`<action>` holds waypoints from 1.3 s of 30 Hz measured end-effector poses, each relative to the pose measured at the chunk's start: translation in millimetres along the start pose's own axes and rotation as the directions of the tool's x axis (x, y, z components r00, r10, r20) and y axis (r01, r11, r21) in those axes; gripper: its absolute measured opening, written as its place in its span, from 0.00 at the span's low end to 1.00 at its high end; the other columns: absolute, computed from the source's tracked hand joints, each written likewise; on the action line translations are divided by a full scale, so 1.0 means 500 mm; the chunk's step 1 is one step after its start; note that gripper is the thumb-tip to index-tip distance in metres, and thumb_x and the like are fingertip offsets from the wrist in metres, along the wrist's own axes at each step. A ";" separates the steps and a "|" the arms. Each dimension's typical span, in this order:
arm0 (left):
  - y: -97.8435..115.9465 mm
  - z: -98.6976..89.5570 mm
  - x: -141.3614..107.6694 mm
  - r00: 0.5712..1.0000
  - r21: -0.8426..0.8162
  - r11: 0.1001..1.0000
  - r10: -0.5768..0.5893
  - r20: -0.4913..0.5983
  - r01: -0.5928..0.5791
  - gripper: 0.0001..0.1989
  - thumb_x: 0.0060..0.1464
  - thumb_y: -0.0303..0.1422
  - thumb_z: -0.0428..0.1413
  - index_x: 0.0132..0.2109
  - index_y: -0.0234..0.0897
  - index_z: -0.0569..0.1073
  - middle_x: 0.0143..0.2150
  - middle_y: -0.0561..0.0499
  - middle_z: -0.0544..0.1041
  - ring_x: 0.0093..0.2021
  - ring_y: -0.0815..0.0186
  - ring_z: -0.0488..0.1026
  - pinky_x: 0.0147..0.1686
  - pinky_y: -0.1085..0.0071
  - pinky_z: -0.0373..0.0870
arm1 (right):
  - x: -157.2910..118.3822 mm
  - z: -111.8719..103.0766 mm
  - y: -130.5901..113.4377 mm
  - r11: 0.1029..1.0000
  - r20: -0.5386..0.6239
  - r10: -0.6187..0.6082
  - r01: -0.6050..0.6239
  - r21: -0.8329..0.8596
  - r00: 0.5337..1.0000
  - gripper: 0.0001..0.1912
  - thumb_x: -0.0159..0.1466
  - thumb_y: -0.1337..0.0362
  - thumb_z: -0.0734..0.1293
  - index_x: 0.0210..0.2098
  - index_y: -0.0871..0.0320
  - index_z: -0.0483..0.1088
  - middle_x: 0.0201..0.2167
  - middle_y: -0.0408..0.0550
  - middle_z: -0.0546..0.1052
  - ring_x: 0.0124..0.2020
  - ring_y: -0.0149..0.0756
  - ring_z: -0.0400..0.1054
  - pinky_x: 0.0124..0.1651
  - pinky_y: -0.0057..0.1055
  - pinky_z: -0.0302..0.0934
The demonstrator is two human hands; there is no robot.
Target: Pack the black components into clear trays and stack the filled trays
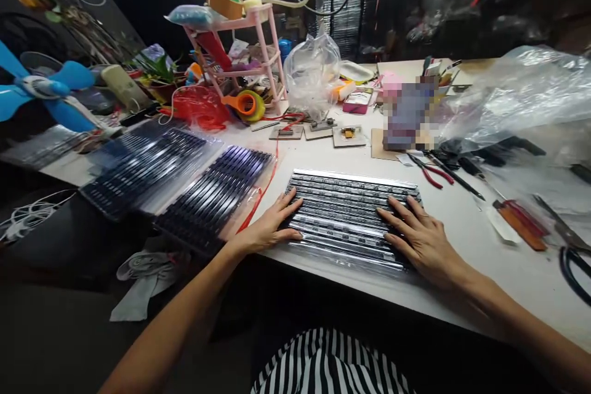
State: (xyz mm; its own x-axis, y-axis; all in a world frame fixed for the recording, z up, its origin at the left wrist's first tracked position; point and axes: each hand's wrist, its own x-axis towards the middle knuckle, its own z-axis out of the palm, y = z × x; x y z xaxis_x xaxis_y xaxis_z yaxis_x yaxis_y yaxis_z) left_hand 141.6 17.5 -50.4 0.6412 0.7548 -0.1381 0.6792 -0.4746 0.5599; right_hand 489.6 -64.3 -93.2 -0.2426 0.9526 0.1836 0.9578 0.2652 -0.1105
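Note:
A ridged dark plastic tray (341, 212) with shiny clear plastic about it lies flat near the front edge of the white table (466, 258). On its left end rests my left hand (274, 220), fingers stretched out and thumb at the lower corner. My right hand (422, 237) lies over the right end with its fingers spread on the ridges. Neither hand is closed round anything. What sits inside the tray's rows is too small to name. To the left are two more ridged black trays, the nearer one (221, 188) and the farther one (152, 163).
Red-handled pliers (431, 171), a screwdriver (521, 212) and scissors (572, 258) lie at right, below a large heap of clear plastic (521, 98). Behind stand a pink shelf rack (272, 55) and small fixture plates (349, 137). A blue fan (41, 86) is far left.

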 end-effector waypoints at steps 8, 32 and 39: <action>0.025 -0.018 0.001 0.997 0.037 0.998 -0.051 0.058 0.049 0.39 0.53 0.46 0.55 0.67 0.39 0.50 0.71 0.45 0.35 0.69 0.60 0.35 0.64 0.59 0.42 | 0.002 -0.006 0.004 0.998 0.052 -0.002 -0.001 0.058 0.999 0.27 0.68 0.48 0.50 0.64 0.46 0.53 0.68 0.44 0.47 0.68 0.51 0.35 0.59 0.53 0.50; 0.011 0.053 -0.046 0.949 0.377 0.885 -0.184 -0.257 0.274 0.25 0.64 0.38 0.37 0.65 0.41 0.56 0.69 0.46 0.50 0.68 0.51 0.43 0.61 0.47 0.44 | -0.005 0.001 -0.011 0.978 0.057 0.207 -0.207 -0.004 0.977 0.29 0.67 0.47 0.49 0.65 0.44 0.50 0.69 0.48 0.45 0.65 0.66 0.41 0.58 0.59 0.45; 0.076 0.070 0.064 0.997 0.551 0.832 -0.025 -0.078 0.064 0.36 0.60 0.51 0.38 0.68 0.33 0.46 0.70 0.42 0.42 0.69 0.53 0.37 0.63 0.45 0.35 | 0.051 -0.015 -0.060 1.000 0.114 0.015 -0.015 -0.002 0.993 0.30 0.67 0.47 0.49 0.66 0.48 0.51 0.68 0.52 0.46 0.67 0.62 0.34 0.61 0.60 0.35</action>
State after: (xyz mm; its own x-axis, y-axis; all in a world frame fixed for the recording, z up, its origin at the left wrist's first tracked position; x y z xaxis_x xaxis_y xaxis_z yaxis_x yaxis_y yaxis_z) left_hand 200.5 7.5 -62.2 0.5944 0.7993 -0.0881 0.8028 -0.5963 0.0066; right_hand 455.6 -48.9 -78.1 -0.2441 0.9672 0.0697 0.9616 0.2507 -0.1113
